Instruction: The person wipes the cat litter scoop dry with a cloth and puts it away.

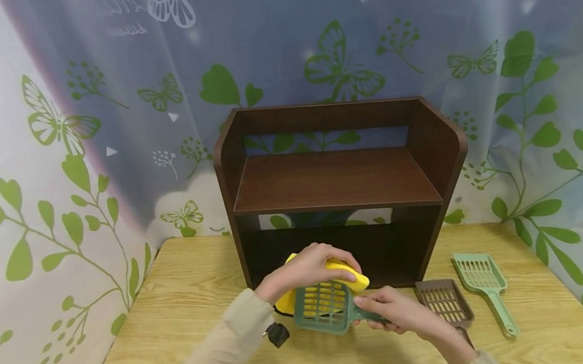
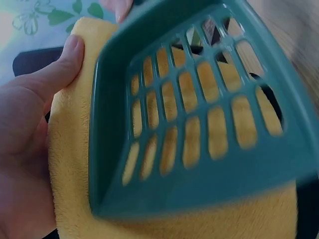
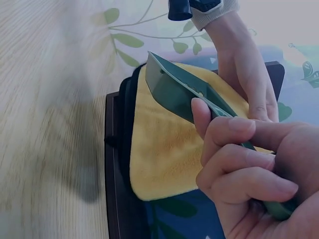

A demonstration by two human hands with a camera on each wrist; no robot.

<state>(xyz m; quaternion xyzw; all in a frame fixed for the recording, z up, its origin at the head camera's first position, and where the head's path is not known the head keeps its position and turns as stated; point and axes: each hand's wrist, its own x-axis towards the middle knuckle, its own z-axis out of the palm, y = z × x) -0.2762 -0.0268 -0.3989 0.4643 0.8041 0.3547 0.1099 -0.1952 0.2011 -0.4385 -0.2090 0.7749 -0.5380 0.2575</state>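
Note:
My right hand (image 1: 397, 311) grips the handle of a dark green slotted litter scoop (image 1: 317, 323), its fingers curled round it in the right wrist view. A yellow cloth (image 1: 357, 282) is held in my left hand (image 1: 315, 264), with the thumb (image 2: 72, 57) lying on its near face in the left wrist view. The cloth hangs behind the scoop and shows through the slots. Whether cloth and scoop touch, I cannot tell. Part of the left fingers is hidden behind the cloth in the left wrist view.
Behind the hands stands a dark brown two-tier shelf (image 1: 334, 176) on the wooden table (image 1: 142, 346). To the right lie a brown slotted scoop (image 1: 465, 312) and a light green one (image 1: 497, 296). Below the left wrist is a small black device (image 1: 276, 334).

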